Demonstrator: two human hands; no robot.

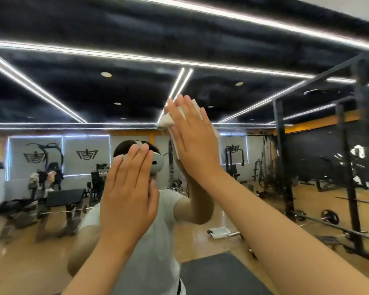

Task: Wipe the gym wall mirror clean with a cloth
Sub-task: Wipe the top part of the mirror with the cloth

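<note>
The wall mirror (51, 99) fills the whole view and reflects the gym and a person in a white shirt. My right hand (192, 137) is raised high, fingers straight, pressing a pale folded cloth (165, 121) flat against the glass. The cloth shows past my fingers on the left and at the right edge of my palm. My left hand (128, 194) lies flat on the mirror lower down and to the left, fingers straight and together, with nothing in it.
The reflection shows weight benches (64, 199) at the left, a black power rack (354, 167) with a barbell (328, 218) at the right, a white tray (219, 232) on the wooden floor and a dark mat (219, 273) at the bottom.
</note>
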